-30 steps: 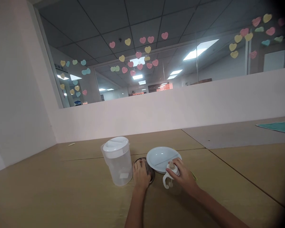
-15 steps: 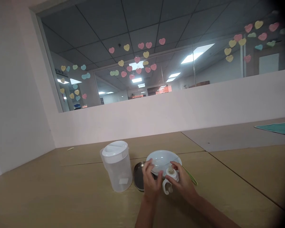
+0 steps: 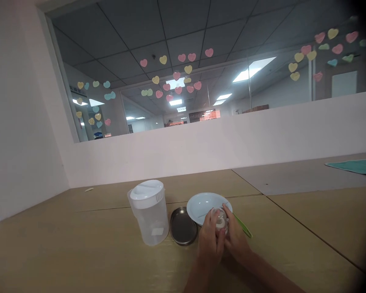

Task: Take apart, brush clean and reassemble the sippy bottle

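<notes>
Both hands are close together over the near rim of a white bowl (image 3: 198, 205). Between them is a small baby bottle (image 3: 221, 219), of which a clear rounded plastic part with white inside faces me. My left hand (image 3: 211, 240) wraps round its left side, thumb in front. My right hand (image 3: 234, 234) grips it from the right, fingers curled over the top. The fingers cover most of the bottle, and its white handles are hidden.
Left of the bowl lies an oval metal tray (image 3: 184, 228), beside a translucent pitcher (image 3: 152, 215) with a white lid. A thin green tool (image 3: 244, 226) is right of the bowl. A teal cloth (image 3: 356, 165) lies at the far right of the table (image 3: 94, 252).
My left hand has moved right from beside the bottle and closed on it. A clear part now shows where the teat and white collar were. The metal tray is more exposed.
</notes>
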A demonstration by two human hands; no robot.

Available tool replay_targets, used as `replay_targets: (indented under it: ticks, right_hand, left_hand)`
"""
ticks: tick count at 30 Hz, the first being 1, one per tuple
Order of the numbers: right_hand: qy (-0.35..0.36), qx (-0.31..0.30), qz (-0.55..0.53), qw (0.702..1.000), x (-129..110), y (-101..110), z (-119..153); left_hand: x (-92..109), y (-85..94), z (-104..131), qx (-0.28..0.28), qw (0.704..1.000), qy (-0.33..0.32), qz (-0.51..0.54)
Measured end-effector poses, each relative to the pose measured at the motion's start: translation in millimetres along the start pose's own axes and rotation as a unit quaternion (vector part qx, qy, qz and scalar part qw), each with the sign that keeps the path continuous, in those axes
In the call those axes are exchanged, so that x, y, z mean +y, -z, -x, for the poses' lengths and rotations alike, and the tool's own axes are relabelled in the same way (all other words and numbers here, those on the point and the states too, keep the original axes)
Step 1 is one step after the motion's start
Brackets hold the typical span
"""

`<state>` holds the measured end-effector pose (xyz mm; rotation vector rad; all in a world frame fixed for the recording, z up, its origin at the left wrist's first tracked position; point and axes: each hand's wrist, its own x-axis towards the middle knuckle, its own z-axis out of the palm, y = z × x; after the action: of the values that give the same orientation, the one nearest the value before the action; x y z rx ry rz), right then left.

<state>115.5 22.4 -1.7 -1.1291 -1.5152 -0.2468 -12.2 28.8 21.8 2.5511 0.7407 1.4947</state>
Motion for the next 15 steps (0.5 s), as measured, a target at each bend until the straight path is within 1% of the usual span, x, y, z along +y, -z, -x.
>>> replay_targets:
  ticks: [3, 5, 10, 15]
  right_hand:
    - [0.043, -0.023, 0.000, 0.999, -2.2, 3.1, -2.9]
    - [0.053, -0.036, -0.009, 0.998, -4.5, 5.3, -4.7]
    - [0.023, -0.023, -0.030, 0.999, -6.8, 5.1, -3.8]
    - [0.016, -0.004, -0.033, 0.999, -3.9, 1.8, -0.9]
  left_hand:
    - [-1.3, -1.1, 4.2, 0.003, 0.999, 0.031, 0.021]
    - [-1.3, -0.7, 5.1, 0.003, 0.999, 0.034, 0.031]
    - [-0.9, -0.4, 5.7, 0.008, 0.998, 0.029, 0.050]
    - [-1.2, -1.5, 5.7, 0.017, 0.998, 0.015, 0.067]
